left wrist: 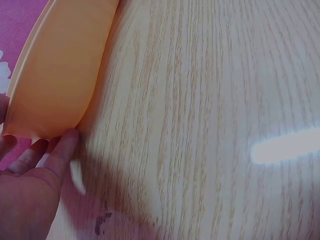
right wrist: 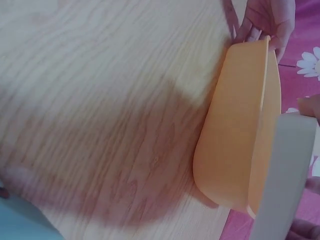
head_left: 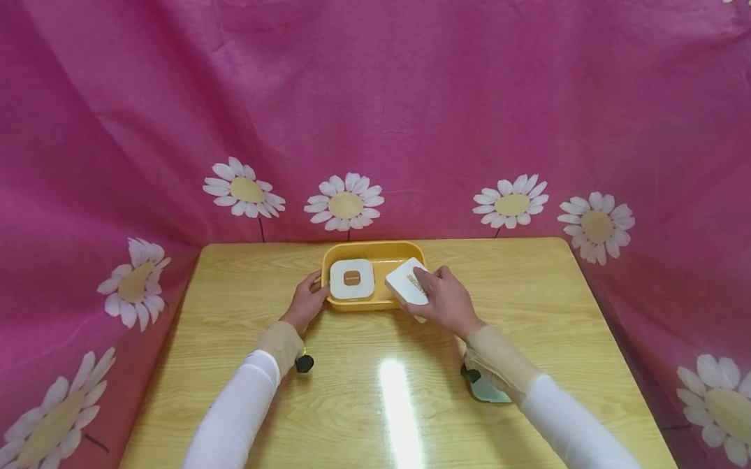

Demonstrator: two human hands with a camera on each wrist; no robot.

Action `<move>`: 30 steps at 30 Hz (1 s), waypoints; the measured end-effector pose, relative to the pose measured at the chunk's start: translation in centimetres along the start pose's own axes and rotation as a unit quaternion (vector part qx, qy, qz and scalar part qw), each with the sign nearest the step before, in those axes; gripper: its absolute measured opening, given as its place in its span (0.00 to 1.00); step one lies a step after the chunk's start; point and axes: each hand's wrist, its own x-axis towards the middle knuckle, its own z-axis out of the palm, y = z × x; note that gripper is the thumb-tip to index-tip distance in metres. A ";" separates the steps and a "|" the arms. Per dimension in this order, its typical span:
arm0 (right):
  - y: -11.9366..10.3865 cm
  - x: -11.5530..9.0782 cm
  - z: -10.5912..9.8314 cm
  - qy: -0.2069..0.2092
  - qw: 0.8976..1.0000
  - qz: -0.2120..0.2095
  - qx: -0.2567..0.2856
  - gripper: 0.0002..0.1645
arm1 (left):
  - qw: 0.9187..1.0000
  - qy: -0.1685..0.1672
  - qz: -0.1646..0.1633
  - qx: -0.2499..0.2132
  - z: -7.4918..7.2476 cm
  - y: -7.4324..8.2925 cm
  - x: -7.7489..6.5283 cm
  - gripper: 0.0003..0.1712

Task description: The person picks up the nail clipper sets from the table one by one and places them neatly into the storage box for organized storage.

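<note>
The right hand (head_left: 450,302) has its grip closed around a white square flat box with gold lettering (head_left: 405,283), tilted above the right part of a yellow-orange rectangular plastic basin (head_left: 375,306). The left hand (head_left: 306,302) has its grip on the basin's left end, at the rim and outer wall. Inside, at left, lies a white rounded-square box with a brown label (head_left: 353,291). The basin stands at the far side of the light wood-grain surface (head_left: 333,418); a pale teal object (head_left: 488,392) lies nearer, at right, partly hidden by the right forearm.
</note>
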 end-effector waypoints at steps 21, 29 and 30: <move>0.2 4.2 1.3 0.024 0.999 0.017 -0.016 0.31 | 1.000 0.006 -0.003 0.016 -0.4 -0.7 0.9 0.38; -0.2 5.1 2.2 0.028 0.999 0.021 -0.021 0.33 | 1.000 0.004 -0.007 0.019 -0.4 -0.8 0.8 0.39; -0.3 5.2 2.3 0.027 0.999 0.022 -0.020 0.34 | 1.000 0.005 -0.007 0.018 -0.4 -0.8 0.8 0.39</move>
